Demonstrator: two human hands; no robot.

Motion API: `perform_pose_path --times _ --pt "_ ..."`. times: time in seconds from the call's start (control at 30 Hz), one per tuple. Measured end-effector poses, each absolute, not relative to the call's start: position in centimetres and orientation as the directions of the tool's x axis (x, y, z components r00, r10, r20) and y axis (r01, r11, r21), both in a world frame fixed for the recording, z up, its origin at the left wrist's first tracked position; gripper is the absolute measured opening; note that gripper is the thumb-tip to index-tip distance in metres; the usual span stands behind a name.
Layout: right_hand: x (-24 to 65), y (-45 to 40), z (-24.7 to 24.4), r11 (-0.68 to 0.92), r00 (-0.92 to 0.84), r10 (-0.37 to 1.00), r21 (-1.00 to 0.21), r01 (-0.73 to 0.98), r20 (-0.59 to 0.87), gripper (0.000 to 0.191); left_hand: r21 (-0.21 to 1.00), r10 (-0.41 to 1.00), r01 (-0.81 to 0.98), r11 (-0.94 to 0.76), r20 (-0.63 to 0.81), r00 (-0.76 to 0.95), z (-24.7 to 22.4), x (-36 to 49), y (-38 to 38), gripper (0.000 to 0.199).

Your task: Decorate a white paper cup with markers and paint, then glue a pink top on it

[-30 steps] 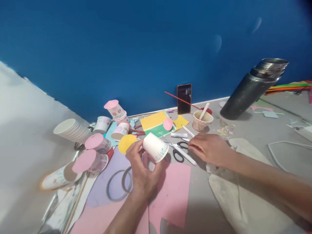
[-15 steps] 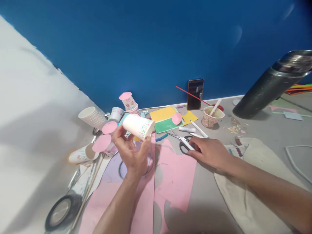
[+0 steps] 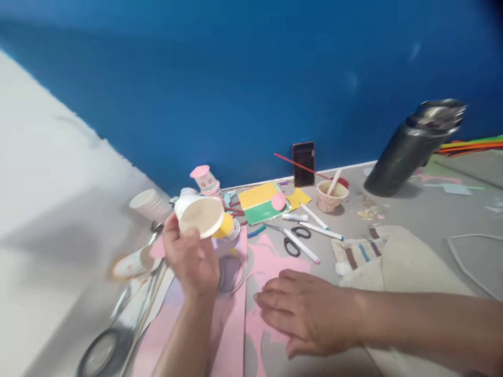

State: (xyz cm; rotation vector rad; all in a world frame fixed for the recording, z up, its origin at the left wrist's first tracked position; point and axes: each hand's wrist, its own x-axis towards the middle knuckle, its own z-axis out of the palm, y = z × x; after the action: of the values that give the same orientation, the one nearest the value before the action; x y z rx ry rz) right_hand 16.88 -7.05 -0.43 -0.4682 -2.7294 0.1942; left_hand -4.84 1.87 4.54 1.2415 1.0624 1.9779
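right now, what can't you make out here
All in the head view:
- outside of the held cup: mostly turned away, partly behind the left hand
- what lies beneath the right hand: hidden by the hand
- mouth of the black bottle: blurred
- phone screen: too dark and small
- black ring: cut off by bottom edge

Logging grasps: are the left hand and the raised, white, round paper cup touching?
Touching. Head view: the left hand grips the cup, a fingertip overlapping its near rim.

Bright scene, soft shadows, flask [image 3: 408, 149] slightly blurred
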Motion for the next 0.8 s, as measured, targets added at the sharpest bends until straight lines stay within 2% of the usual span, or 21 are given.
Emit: perform_pose_path --times 0.03,0.1,0.27,0.4,0.5,0.6,0.63,0.7,0.73,0.77,0.8 --pt "16.3 -7.3 -0.1 0.934 -0.889 0.342 -0.213 0.287 0.304 0.054 0.835 0.772 -0.057 -0.548 0.478 -0.418 4.7 -4.7 1.7 0.059" --pt "14.9 -7.5 0.3 0.931 -0.899 0.333 -0.251 0.265 0.287 0.058 0.748 0.730 -0.178 -0.640 0.518 -0.447 5.1 -4.5 1.5 0.062" --pt "11.6 -8.0 -0.9 0.935 -0.946 0.220 -0.327 0.135 0.237 0.055 0.741 0.726 -0.183 -0.646 0.522 -0.449 7.7 -5.7 0.1 0.051" --pt "11.3 -8.4 -2.3 0.907 -0.936 0.281 -0.378 0.186 0.214 0.044 0.777 0.747 -0.143 -0.613 0.511 -0.424 11.1 -8.0 -2.8 0.036" --pt "11.5 -8.4 -2.1 0.912 -0.930 0.281 -0.368 0.182 0.237 0.036 0.788 0.740 -0.073 -0.611 0.537 -0.405 13.2 -9.0 -4.9 0.024" --pt "12.0 -7.1 -0.3 0.943 -0.937 0.239 -0.290 0.161 0.255 0.030 0.746 0.690 -0.062 -0.663 0.576 -0.439 13.9 -9.0 -5.3 0.027" --pt "12.5 -6.1 0.8 0.944 -0.928 0.273 -0.257 0.207 0.254 0.028 0.793 0.742 -0.072 -0.605 0.529 -0.411 13.8 -8.8 -5.1 0.034" --pt "14.4 -3.3 3.5 0.867 -0.848 0.494 -0.180 0.464 0.193 0.020 0.832 0.769 -0.048 -0.553 0.487 -0.415 13.1 -8.4 -4.2 0.056" --pt "15.8 -1.6 5.0 0.746 -0.739 0.666 -0.105 0.657 0.106 0.015 0.844 0.778 -0.027 -0.535 0.481 -0.405 12.6 -8.2 -3.7 0.066" --pt "17.4 0.2 6.5 0.543 -0.542 0.839 -0.009 0.839 0.044 0.013 0.853 0.791 -0.005 -0.522 0.482 -0.378 12.0 -8.0 -3.3 0.072" --pt "19.2 2.1 7.8 0.399 -0.402 0.914 0.044 0.916 0.063 0.018 0.848 0.796 0.021 -0.529 0.504 -0.335 11.4 -7.8 -3.0 0.076"
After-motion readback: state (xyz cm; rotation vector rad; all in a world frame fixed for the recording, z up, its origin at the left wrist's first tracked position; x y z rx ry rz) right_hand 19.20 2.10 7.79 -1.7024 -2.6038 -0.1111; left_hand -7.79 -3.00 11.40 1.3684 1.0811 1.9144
